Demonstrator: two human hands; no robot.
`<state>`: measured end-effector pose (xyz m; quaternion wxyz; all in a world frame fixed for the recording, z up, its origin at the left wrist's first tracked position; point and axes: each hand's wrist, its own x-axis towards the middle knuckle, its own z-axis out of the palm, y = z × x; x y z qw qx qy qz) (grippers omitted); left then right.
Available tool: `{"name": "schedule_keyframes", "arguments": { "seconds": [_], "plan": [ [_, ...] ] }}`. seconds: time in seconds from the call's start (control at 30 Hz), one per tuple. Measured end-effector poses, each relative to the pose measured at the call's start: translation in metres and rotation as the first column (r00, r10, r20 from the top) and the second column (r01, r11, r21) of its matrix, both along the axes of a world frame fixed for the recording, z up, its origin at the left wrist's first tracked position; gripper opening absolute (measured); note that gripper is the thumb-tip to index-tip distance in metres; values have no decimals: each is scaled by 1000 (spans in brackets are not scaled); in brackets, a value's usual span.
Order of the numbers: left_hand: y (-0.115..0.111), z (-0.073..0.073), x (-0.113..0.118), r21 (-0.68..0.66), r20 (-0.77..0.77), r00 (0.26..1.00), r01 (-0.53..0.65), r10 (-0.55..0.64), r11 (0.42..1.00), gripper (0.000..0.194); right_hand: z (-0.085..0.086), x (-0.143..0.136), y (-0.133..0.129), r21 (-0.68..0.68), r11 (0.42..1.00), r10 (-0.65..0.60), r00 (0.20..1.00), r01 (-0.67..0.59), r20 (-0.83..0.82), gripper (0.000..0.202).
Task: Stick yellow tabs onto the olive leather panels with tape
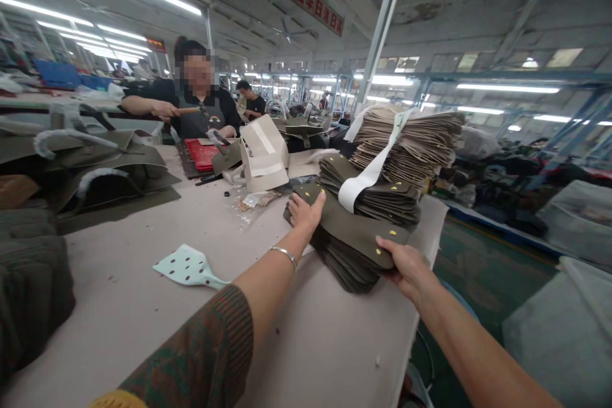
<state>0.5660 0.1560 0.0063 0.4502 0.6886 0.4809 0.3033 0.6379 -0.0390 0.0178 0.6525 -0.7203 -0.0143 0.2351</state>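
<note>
A stack of dark olive flat panels (351, 226) with rounded corners and small yellow marks lies fanned on the table. My left hand (306, 210) grips its far left end, with the thumb on top beside a yellow mark. At the near right corner, my right hand (408, 266) pinches the stack, thumb above and fingers mostly hidden beneath. How many layers each hand holds I cannot tell. Just behind, a second stack of olive panels (392, 204) carries a loose white strip (366, 180), with a tall pile of brown-edged pieces (411, 140) beyond it.
A mint dotted cloth piece (186, 266) lies on the table (157, 331). An open beige box (265, 156) and a clear plastic bag (251, 204) stand farther back. Across the table a person (198, 102) holds a wooden-handled tool near a red block (199, 154). Olive bag parts (109, 166) sit left.
</note>
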Motion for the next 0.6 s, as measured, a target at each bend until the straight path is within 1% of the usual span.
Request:
{"name": "schedule_keyframes", "arguments": {
  "seconds": [0.07, 0.1, 0.13, 0.2, 0.23, 0.27, 0.3, 0.33, 0.4, 0.5, 0.57, 0.6],
  "plan": [
    [3, 3, 6, -11, -47, 997, -61, 60, 998, 94, 4, 0, -4, -39, 998, 47, 999, -46, 1, 22],
    [3, 3, 8, -9, -63, 995, -77, 76, 997, 92, 4, 1, -7, -70, 996, 64, 997, -61, 40, 25],
    [2, 1, 8, -3, -73, 994, -85, 85, 996, 91, 1, 2, -12, -104, 993, 63, 992, -51, 112, 31],
    [0, -3, 7, 13, -80, 993, -82, 83, 997, 89, -11, 5, -22, -151, 987, -2, 950, 52, 314, 54],
    [-1, -6, 6, 21, -79, 994, -75, 77, 997, 89, -19, 6, -25, -142, 983, -47, 916, 112, 397, 68],
    [-1, -7, 5, 27, -78, 994, -69, 71, 997, 90, -28, 6, -26, -112, 981, -91, 891, 156, 444, 80],
    [-2, -9, 5, 31, -78, 995, -66, 68, 997, 91, -36, 6, -25, -72, 982, -125, 885, 175, 448, 87],
    [-1, -10, 5, 31, -78, 995, -65, 67, 997, 91, -43, 5, -20, -38, 984, -141, 891, 174, 432, 91],
    [1, -10, 6, 27, -77, 995, -62, 64, 998, 93, -52, 2, -6, 5, 987, -150, 901, 162, 407, 90],
    [7, -10, 5, 12, -60, 997, -37, 38, 999, 94, -52, -2, 15, 12, 974, -208, 882, 224, 422, 90],
    [9, -10, 0, 9, -33, 999, -12, 13, 1000, 94, -49, -3, 17, 29, 969, -234, 884, 244, 405, 87],
    [9, -10, -4, 14, -16, 1000, -3, 3, 1000, 94, -48, -5, 12, 47, 969, -242, 887, 244, 393, 86]
  ]
}}
